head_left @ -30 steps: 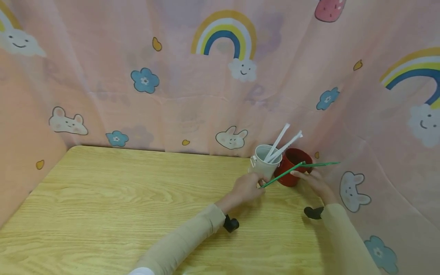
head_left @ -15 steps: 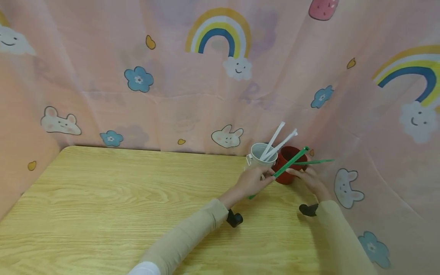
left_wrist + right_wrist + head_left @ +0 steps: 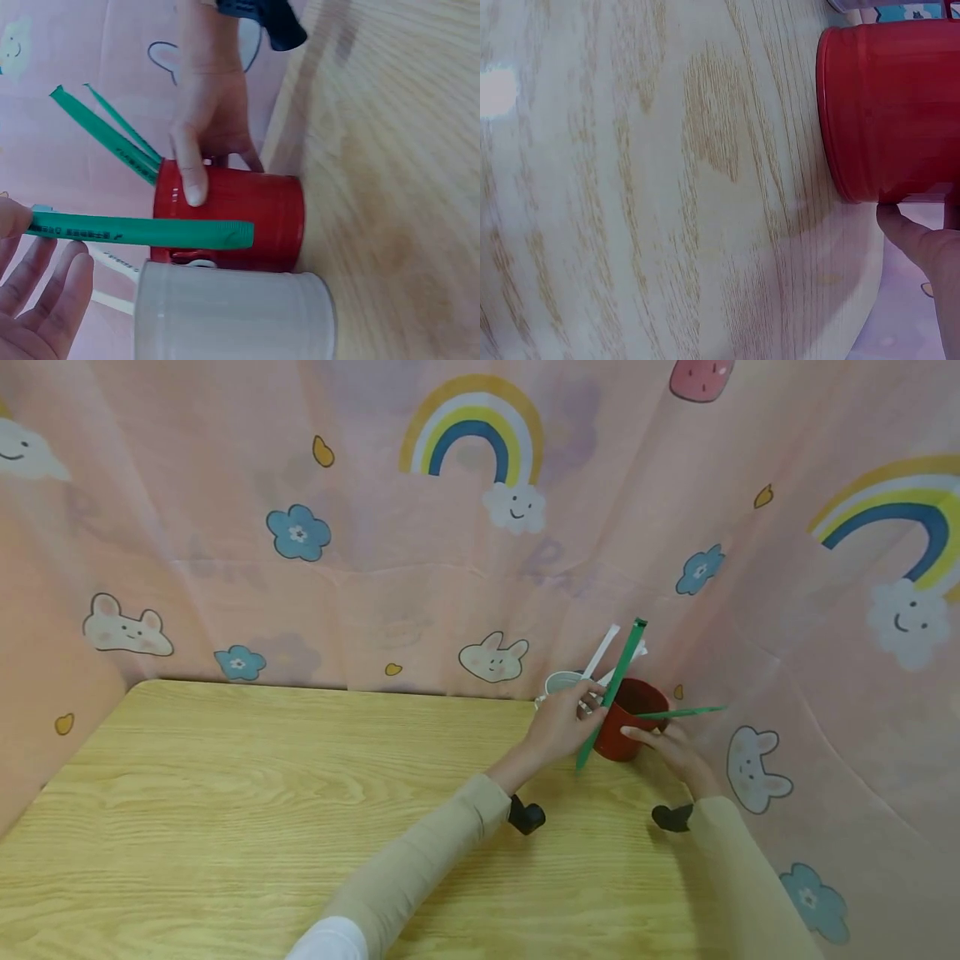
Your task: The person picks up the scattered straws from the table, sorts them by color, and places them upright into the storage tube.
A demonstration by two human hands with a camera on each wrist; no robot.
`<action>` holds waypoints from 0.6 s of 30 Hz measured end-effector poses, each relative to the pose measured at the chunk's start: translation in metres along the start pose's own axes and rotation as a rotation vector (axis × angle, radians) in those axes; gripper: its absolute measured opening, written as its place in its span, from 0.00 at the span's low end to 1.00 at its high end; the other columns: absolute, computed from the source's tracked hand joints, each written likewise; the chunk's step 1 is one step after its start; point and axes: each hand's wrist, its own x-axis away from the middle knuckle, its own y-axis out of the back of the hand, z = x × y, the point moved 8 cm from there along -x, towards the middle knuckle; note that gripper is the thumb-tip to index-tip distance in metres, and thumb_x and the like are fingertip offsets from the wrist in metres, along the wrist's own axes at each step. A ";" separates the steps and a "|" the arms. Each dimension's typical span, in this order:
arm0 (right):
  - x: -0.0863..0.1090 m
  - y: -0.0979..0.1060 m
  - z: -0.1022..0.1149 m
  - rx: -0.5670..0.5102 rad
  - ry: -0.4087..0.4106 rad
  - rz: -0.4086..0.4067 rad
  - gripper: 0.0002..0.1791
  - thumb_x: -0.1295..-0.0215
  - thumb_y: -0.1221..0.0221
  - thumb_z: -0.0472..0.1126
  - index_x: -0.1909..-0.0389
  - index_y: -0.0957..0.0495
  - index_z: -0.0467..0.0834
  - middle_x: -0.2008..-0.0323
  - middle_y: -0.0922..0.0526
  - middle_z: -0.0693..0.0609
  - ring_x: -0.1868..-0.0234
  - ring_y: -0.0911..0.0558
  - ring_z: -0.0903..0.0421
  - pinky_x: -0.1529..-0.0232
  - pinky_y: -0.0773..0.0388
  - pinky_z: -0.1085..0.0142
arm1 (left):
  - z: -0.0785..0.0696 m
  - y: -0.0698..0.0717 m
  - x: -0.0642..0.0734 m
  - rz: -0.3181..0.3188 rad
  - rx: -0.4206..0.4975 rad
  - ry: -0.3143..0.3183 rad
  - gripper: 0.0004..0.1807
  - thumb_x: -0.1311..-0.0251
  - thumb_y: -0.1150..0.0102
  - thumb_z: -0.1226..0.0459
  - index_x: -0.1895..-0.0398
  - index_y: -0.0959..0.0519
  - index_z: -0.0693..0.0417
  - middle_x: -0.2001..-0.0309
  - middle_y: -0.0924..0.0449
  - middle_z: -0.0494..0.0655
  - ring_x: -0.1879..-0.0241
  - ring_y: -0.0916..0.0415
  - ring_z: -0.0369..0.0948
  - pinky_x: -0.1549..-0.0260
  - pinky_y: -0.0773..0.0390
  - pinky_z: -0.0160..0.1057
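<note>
My left hand (image 3: 562,722) pinches a green-wrapped straw (image 3: 624,664) between thumb and fingers. It stands steeply tilted, in front of the white bucket (image 3: 232,315) and beside the red bucket (image 3: 618,739). Two more green straws (image 3: 105,135) lean out of the red bucket in the left wrist view. My right hand (image 3: 675,752) grips that bucket from the right, its thumb (image 3: 193,176) along the wall; some of its fingers are hidden. White-wrapped straws (image 3: 602,652) stick up from the white bucket, which my left hand partly covers in the head view.
The buckets stand side by side at the back right of the wooden table (image 3: 262,793). Close behind and to the right hangs a pink patterned curtain (image 3: 375,527). Black wrist mounts (image 3: 527,817) jut out below both wrists.
My left hand has moved slightly right and up. The straw in it has swung from a low slant to nearly upright. My right hand stays at the red bucket; the head view has shifted slightly.
</note>
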 end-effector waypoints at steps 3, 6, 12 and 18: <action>0.001 0.000 -0.001 -0.012 -0.002 0.006 0.31 0.31 0.44 0.50 0.34 0.39 0.41 0.36 0.35 0.46 0.44 0.36 0.69 0.43 0.36 0.65 | -0.004 0.002 -0.006 -0.017 0.010 -0.003 0.13 0.33 0.46 0.61 0.48 0.24 0.53 0.60 0.16 0.44 0.67 0.23 0.32 0.69 0.27 0.19; 0.002 0.002 -0.002 -0.021 0.002 0.001 0.31 0.31 0.44 0.50 0.34 0.40 0.41 0.36 0.35 0.47 0.44 0.35 0.68 0.41 0.36 0.61 | -0.007 0.002 -0.012 -0.030 0.047 -0.013 0.13 0.32 0.47 0.61 0.48 0.24 0.53 0.60 0.17 0.45 0.66 0.22 0.33 0.69 0.27 0.19; 0.003 0.002 0.000 -0.032 -0.005 -0.019 0.33 0.33 0.42 0.50 0.32 0.41 0.43 0.34 0.35 0.45 0.39 0.36 0.59 0.38 0.38 0.50 | -0.011 0.004 -0.021 -0.096 0.077 -0.028 0.12 0.32 0.46 0.61 0.50 0.23 0.54 0.61 0.17 0.45 0.65 0.21 0.33 0.69 0.26 0.18; 0.000 0.001 -0.005 -0.059 -0.032 -0.004 0.38 0.34 0.42 0.53 0.29 0.47 0.46 0.30 0.40 0.44 0.32 0.40 0.51 0.35 0.39 0.50 | -0.017 0.011 -0.028 -0.184 0.110 -0.037 0.10 0.33 0.45 0.62 0.52 0.22 0.54 0.60 0.16 0.46 0.60 0.19 0.35 0.67 0.25 0.19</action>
